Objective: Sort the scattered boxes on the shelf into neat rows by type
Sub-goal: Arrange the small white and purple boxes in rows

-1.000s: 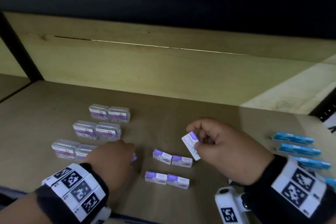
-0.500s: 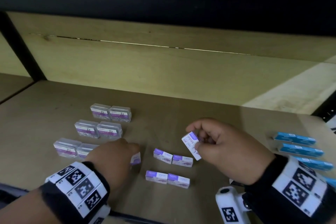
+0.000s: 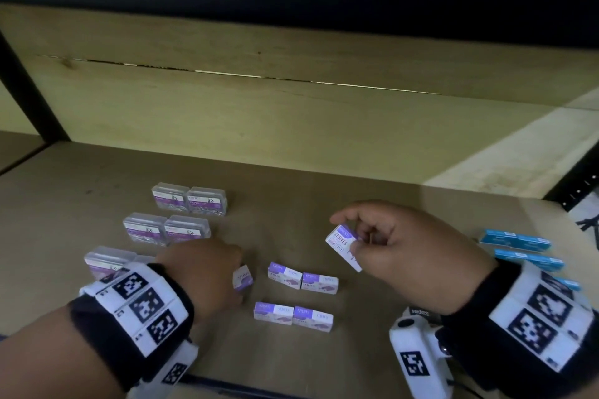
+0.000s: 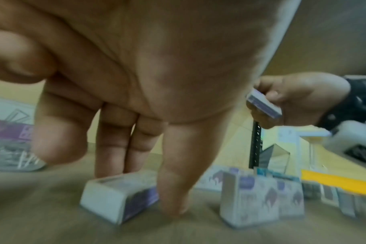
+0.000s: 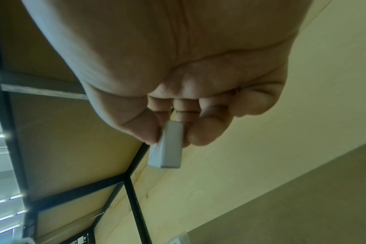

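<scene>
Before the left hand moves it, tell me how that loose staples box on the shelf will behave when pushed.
The loose staples box looks like stiff card with flat faces, so it should probably slide, not roll. The left hand shifts it with fingertips alone, suggesting it is light. It lies low, so tipping seems unlikely.

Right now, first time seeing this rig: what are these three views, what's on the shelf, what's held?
No robot here: a person sorts boxes bare-handed, wearing coded wristbands. One camera sits on the head, one on each wrist looking along the fingers.

On the wooden shelf lie clear paper-clip cases in pairs on the left, four purple-and-white staple boxes in two rows in the middle, and blue boxes on the right.

The right hand pinches one staple box in the air. The left hand has fingertips on a loose staple box lying on the shelf; that wrist view is blurred.
</scene>
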